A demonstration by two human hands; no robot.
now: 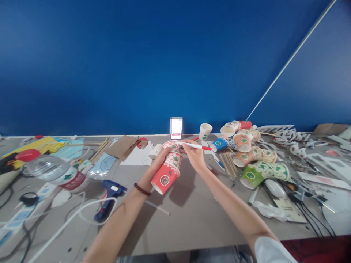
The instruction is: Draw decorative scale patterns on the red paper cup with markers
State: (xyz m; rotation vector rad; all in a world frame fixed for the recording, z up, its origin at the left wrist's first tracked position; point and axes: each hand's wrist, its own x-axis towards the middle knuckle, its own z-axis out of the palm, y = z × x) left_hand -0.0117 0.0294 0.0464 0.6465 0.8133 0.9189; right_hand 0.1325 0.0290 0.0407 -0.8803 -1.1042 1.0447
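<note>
In front of me, my left hand (162,155) is closed around joined paper cups (165,179). The nearest cup is red with a round green emblem, and the section above it is white with red scale-like outlines. These cups are tilted above the grey table, their red base toward me. A white marker with a red end (199,147) is pinched in my right hand (194,153). Its far end reaches the upper part of the cups; whether the tip touches them is too small to tell. A lit phone (176,128) stands upright just beyond my hands.
Decorated cups in green (251,176), orange (242,142) and blue (219,144) lie to the right, near wooden sticks (228,164). At left are a blue glue gun (111,197), a plastic bottle (59,173), a power strip (30,219) and a looping white cable (82,210). A blue wall (164,65) borders the back.
</note>
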